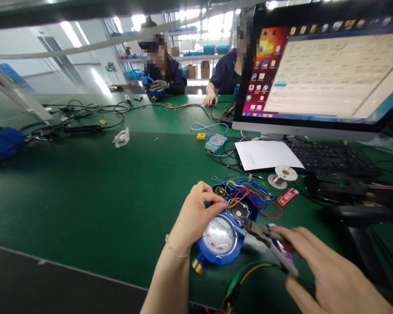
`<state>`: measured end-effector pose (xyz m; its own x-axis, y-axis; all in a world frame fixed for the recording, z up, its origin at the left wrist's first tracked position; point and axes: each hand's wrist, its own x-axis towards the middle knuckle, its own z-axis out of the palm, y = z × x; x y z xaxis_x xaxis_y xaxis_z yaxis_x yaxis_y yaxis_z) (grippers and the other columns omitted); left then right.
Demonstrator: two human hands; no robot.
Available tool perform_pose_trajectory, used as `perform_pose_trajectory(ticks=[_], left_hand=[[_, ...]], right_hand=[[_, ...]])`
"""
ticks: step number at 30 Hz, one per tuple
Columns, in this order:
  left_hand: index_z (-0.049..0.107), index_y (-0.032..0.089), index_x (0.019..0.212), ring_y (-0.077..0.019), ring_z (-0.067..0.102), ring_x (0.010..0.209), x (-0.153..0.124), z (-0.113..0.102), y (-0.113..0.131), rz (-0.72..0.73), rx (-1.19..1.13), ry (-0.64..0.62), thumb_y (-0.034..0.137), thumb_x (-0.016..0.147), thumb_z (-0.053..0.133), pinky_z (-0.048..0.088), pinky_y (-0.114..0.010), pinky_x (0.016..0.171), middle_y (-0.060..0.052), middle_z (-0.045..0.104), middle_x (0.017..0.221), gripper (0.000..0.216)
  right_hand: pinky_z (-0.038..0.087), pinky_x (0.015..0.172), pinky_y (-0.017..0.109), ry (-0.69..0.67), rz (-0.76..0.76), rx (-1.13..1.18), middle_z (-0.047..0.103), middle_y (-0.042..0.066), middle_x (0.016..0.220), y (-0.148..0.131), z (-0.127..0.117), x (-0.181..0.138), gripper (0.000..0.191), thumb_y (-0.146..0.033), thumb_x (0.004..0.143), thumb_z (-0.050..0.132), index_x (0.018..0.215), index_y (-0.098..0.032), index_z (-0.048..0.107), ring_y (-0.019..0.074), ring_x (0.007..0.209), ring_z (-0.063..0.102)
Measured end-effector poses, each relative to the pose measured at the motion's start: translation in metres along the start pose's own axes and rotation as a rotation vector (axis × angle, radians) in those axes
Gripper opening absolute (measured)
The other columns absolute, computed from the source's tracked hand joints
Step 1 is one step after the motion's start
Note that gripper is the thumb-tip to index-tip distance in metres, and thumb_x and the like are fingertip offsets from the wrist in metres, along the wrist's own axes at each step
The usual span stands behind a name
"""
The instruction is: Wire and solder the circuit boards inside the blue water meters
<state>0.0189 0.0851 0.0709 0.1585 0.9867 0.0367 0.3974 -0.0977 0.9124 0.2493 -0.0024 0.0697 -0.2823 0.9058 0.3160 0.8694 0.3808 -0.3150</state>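
Observation:
A blue water meter (219, 235) with a round clear dial and a brass fitting lies on the green table. Its opened blue housing (253, 209) behind the dial holds thin red and yellow wires (237, 196). Thumb and forefinger of my left hand (199, 209) are pinched over the meter's upper edge, where a thin wire runs to the fingertips. My right hand (327, 266) grips pliers (265, 237) by grey handles; their jaws point at the housing, close to the fingers of my left hand. Whether the jaws touch anything is hard to tell.
Right of the meter are a wire spool (283, 174), a red label card (287, 197) and a monitor (314, 78) over a keyboard (334, 159). White paper (265, 155) and a small blue box (216, 142) lie ahead. Cables (85, 117) spread left. Two people sit opposite.

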Motion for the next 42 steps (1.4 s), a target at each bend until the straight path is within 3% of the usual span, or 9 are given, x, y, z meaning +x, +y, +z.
perform_pose_trajectory(ticks=[4,9,15,26,31,34,38,42], left_hand=[[0.072,0.025,0.07,-0.0194,0.048,0.086,-0.006,0.003,0.006,0.033,0.171,0.058,0.017,0.074,0.069,0.041,-0.036,0.08,-0.002,0.05,0.08,0.009],[0.073,0.025,0.076,-0.0201,0.046,0.084,-0.012,0.007,0.011,0.08,0.293,0.103,0.018,0.076,0.068,0.04,-0.037,0.075,-0.003,0.052,0.08,0.009],[0.073,0.028,0.08,-0.0206,0.047,0.085,-0.013,0.008,0.012,0.13,0.294,0.071,0.017,0.078,0.065,0.04,-0.038,0.075,-0.003,0.055,0.082,0.013],[0.072,0.025,0.081,-0.0196,0.047,0.087,-0.012,0.007,0.013,0.131,0.264,0.014,0.014,0.079,0.065,0.038,-0.038,0.078,-0.002,0.054,0.083,0.013],[0.072,0.023,0.082,-0.0193,0.046,0.088,-0.013,0.006,0.013,0.125,0.245,-0.006,0.014,0.079,0.064,0.037,-0.037,0.079,-0.003,0.052,0.083,0.012],[0.073,0.022,0.082,-0.0194,0.045,0.089,-0.013,0.006,0.013,0.109,0.226,-0.019,0.014,0.079,0.064,0.036,-0.038,0.08,-0.003,0.052,0.084,0.012],[0.072,0.021,0.082,-0.0194,0.045,0.089,-0.012,0.006,0.013,0.103,0.219,-0.035,0.014,0.079,0.064,0.036,-0.038,0.08,-0.003,0.052,0.084,0.011],[0.072,0.021,0.082,-0.0195,0.045,0.089,-0.012,0.006,0.014,0.108,0.218,-0.037,0.015,0.08,0.064,0.035,-0.038,0.08,-0.003,0.052,0.084,0.01]], right_hand=[[0.057,0.07,0.043,-0.024,0.034,-0.055,0.062,0.012,0.099,-0.021,0.017,0.021,0.041,-0.025,0.072,0.044,0.111,-0.02,0.052,0.0289,0.086,0.063],[0.057,0.069,0.042,-0.038,0.068,-0.079,0.06,0.013,0.098,-0.016,0.022,0.02,0.04,-0.024,0.073,0.041,0.111,-0.018,0.051,0.0281,0.087,0.062],[0.056,0.074,0.031,-0.066,0.035,0.029,0.062,0.008,0.101,-0.012,0.017,0.024,0.041,-0.018,0.07,0.041,0.11,-0.02,0.052,0.0221,0.09,0.063],[0.055,0.08,0.032,-0.046,0.02,-0.006,0.063,0.01,0.102,-0.011,0.015,0.028,0.037,-0.015,0.071,0.041,0.106,-0.016,0.054,0.0228,0.093,0.063],[0.056,0.073,0.027,-0.101,-0.034,-0.011,0.065,0.007,0.098,-0.008,0.013,0.029,0.037,-0.015,0.071,0.042,0.105,-0.016,0.055,0.0181,0.085,0.065],[0.056,0.07,0.028,-0.117,0.011,0.031,0.067,0.007,0.092,-0.009,0.011,0.03,0.035,-0.016,0.071,0.039,0.099,-0.017,0.059,0.0182,0.081,0.065],[0.055,0.072,0.029,-0.229,0.067,0.136,0.068,0.004,0.094,-0.009,0.008,0.032,0.034,-0.021,0.073,0.04,0.1,-0.019,0.061,0.0182,0.083,0.065],[0.051,0.079,0.033,-0.4,0.233,0.251,0.066,0.004,0.097,-0.006,0.007,0.035,0.032,-0.028,0.074,0.039,0.096,-0.021,0.06,0.0204,0.089,0.062]])
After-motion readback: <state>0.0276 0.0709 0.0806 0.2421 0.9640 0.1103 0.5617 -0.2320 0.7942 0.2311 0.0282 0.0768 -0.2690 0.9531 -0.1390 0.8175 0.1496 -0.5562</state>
